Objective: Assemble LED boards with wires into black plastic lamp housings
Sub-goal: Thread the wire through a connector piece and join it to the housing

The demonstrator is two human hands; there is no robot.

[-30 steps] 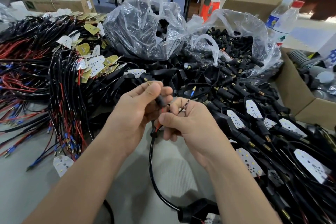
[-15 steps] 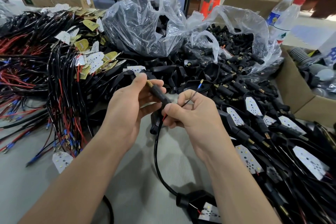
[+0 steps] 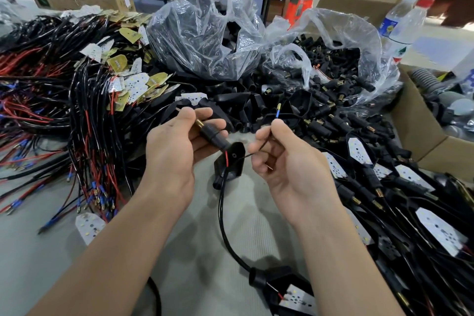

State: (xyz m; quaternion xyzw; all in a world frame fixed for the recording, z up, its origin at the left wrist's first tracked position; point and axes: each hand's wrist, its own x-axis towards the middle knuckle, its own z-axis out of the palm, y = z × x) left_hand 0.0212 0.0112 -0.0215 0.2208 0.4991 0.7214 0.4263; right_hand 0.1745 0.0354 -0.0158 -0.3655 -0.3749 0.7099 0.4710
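Head view, left hand (image 3: 177, 151): closed around a black connector stem (image 3: 213, 134) with a brass tip, thumb on top, fingers underneath.
Head view, right hand (image 3: 287, 159): pinched on a thin black wire (image 3: 268, 140), thumb and forefinger together, remaining fingers curled in.
Wire end: blue sleeve with small metal terminal (image 3: 277, 110), sticking up just above the right fingertips.
Black housing (image 3: 229, 161): hanging between the two hands, joined to the lower end of the stem; short red wire (image 3: 227, 158) showing at its opening.
Black cable (image 3: 224, 215): running down from the housing, curving right across the grey table (image 3: 46, 264) to a second housing (image 3: 277, 282).
Second housing: at bottom centre, white LED board (image 3: 298, 301) lying in it, partly cut off by the frame edge.
Left of hands: heaps of black and red wire bundles (image 3: 84, 136), with loose white and yellowish boards on top; one loose board (image 3: 89, 227) on the table.
Behind hands: two clear plastic bags, one (image 3: 205, 33) holding black housings, the other (image 3: 333, 59) holding black brass-tipped connectors.
Right of hands: pile of assembled lamps (image 3: 384, 187), white boards facing up.
Far right: open cardboard box (image 3: 420, 136); plastic bottles (image 3: 405, 23) behind it.
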